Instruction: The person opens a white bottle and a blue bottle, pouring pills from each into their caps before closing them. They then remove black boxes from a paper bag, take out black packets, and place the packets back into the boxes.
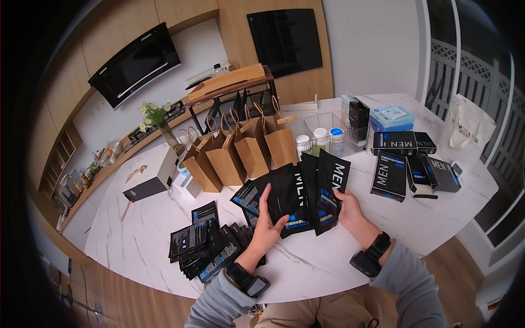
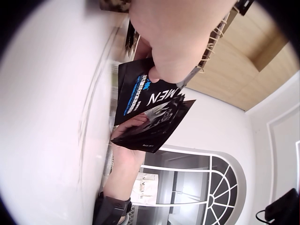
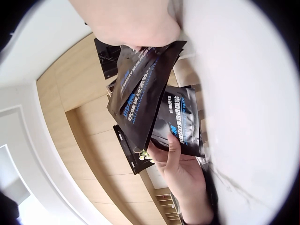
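Observation:
My left hand [image 1: 266, 232] grips several black sachets [image 1: 287, 191], its thumb across the front near the lower edge. Beside it my right hand [image 1: 353, 212] pinches another fanned bunch of black "MEN" sachets [image 1: 331, 180] by their right edge. Both bunches are held upright above the table, close together. In the left wrist view, the left hand's thumb presses on a sachet [image 2: 136, 91] with white and blue print. The right wrist view has the right hand's sachets [image 3: 145, 93] overlapping those in the left hand [image 3: 180, 176]. A loose pile of sachets [image 1: 210, 240] lies left of the left hand.
Brown paper bags [image 1: 251, 147] stand in a row behind the hands. A clear tray [image 1: 355, 139] with white jars is at the back. Black "MEN" boxes [image 1: 389, 174], one opened, lie at the right, near a blue box [image 1: 391, 116]. A white box [image 1: 150, 172] sits at the left.

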Demonstrator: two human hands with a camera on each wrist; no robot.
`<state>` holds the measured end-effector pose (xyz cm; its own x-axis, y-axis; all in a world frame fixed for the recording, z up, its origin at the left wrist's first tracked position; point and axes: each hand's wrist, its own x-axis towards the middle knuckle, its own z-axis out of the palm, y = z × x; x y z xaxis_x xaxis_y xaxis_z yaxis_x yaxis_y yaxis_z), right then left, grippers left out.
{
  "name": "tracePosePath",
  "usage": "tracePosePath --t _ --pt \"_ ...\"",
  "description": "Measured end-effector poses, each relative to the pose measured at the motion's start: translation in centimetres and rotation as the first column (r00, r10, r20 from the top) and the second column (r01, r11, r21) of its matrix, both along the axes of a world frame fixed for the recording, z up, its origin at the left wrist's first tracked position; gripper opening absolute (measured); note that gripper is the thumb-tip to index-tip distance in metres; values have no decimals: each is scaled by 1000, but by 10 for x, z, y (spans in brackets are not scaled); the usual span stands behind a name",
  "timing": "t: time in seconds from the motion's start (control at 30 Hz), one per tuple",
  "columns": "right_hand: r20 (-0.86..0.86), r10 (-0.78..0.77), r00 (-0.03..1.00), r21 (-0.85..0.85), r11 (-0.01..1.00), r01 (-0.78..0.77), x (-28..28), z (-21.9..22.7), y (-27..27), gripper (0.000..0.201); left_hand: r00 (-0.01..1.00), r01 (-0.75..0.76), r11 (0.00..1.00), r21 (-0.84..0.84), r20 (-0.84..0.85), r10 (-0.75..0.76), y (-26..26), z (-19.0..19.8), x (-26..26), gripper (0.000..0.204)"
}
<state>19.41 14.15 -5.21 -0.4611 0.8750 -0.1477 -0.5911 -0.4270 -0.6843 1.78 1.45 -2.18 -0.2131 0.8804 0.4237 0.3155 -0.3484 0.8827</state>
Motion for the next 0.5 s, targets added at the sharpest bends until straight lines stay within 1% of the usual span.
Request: tracePosePath --t 0.07,0.1,0.13,0.17,0.2,0.23,0.3,0.33,0.37,0.43,0.47,0.5 --pt "-5 -7 1000 -8 1000 7 0 0 0 21 995 -19 998 64 95 13 -3 10 8 73" --pt "-13 -8 1000 -12 1000 8 0 0 0 21 995 -19 998 64 95 13 -3 8 3 73" --pt "-20 -10 1000 -15 1000 10 0 0 1 21 995 30 999 22 -98 -27 -2 6 -4 67" --pt "-20 -10 1000 -15 1000 9 0 0 1 21 956 69 997 -29 -285 -75 -2 4 -7 62" --pt "-16 12 1000 -16 1000 -13 0 0 1 22 965 83 993 -83 -244 -101 -4 3 -6 40" --pt "-11 35 999 -18 999 -35 0 1 0 23 965 82 993 -83 -243 -100 -5 3 -5 40" --pt "16 64 998 14 998 -64 0 8 -6 22 991 98 965 -242 -64 -117 -7 3 -3 33" --pt "44 91 995 45 995 -93 0 11 -8 22 991 99 965 -242 -64 -117 -7 2 -4 33" --pt "43 90 995 45 995 -92 0 10 -8 22 990 98 964 -249 -73 -119 -6 -1 -6 28" --pt "77 138 988 131 980 -147 -1 9 -9 27 988 95 960 -263 -92 -123 -3 -8 -10 23" --pt "77 138 987 132 980 -147 -1 10 -10 27 988 94 960 -262 -92 -122 -1 -11 -11 23" --pt "93 158 983 177 969 -173 -2 12 -12 27 988 117 964 -239 -71 -138 0 -14 -12 22"
